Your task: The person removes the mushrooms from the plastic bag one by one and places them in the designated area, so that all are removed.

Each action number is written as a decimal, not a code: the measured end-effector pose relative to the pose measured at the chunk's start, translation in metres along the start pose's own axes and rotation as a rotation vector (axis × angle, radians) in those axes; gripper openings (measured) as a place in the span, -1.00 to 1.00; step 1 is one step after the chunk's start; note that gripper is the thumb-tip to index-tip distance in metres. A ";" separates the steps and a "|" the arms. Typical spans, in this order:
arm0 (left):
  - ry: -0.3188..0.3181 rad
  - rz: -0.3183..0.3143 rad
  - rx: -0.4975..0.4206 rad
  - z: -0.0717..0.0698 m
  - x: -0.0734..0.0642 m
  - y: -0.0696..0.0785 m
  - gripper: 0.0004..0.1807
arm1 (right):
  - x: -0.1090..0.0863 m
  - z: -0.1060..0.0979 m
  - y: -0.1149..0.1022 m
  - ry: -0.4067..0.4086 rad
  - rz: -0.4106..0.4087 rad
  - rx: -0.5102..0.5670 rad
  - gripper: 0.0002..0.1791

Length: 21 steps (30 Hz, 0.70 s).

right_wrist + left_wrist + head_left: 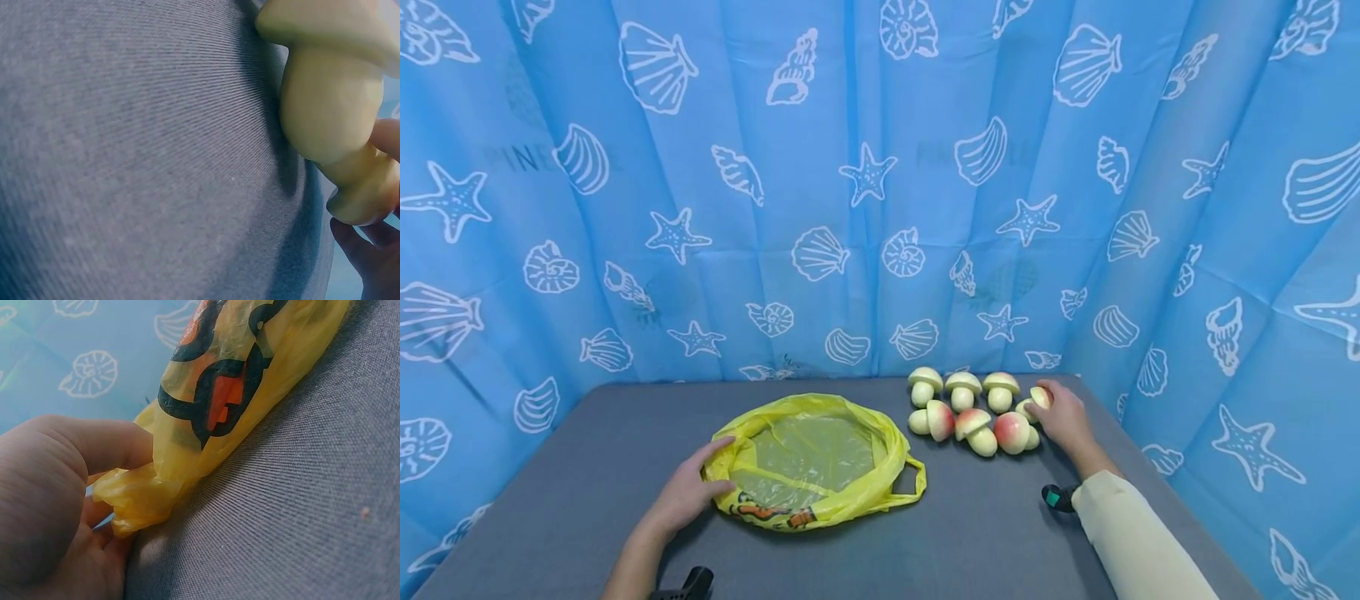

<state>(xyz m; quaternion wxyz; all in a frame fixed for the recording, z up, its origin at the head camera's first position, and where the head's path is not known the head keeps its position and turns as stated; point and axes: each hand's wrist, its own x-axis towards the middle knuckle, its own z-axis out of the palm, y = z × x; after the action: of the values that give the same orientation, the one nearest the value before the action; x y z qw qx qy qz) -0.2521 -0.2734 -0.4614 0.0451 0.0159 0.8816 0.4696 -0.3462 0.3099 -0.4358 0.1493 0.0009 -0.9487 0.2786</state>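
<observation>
A yellow plastic bag (895,475) lies on the table with its wide mouth facing up and a handle loop on its right. My left hand (687,493) holds the bag's left rim; in the left wrist view bunched plastic (140,497) sits between thumb and fingers. At the right end of a group of toy mushrooms, my right hand (1066,421) grips a pale mushroom (1040,397). In the right wrist view, fingers and thumb are around this mushroom (365,194), behind a nearer mushroom (331,106). Part of the held one is hidden.
Several mushrooms stand or lie in two rows, among them an upright one (962,392) and a tipped one with a reddish cap (940,421). They are on a grey cloth-covered table (970,533). A blue shell-print curtain (865,208) hangs behind and at the sides.
</observation>
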 end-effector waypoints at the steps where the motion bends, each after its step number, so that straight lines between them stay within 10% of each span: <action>1: 0.001 0.001 0.002 0.000 0.000 0.000 -0.17 | 0.000 0.000 0.000 0.002 0.001 0.000 -0.40; 21: -0.010 -0.011 0.003 -0.001 0.000 0.001 -0.17 | -0.002 0.002 0.008 -0.036 0.036 0.023 -0.34</action>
<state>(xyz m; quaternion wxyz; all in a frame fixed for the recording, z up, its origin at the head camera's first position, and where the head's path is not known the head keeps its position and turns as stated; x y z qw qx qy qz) -0.2525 -0.2733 -0.4604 0.0521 0.0133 0.8823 0.4677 -0.3457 0.3150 -0.4424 0.1270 -0.0096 -0.9478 0.2923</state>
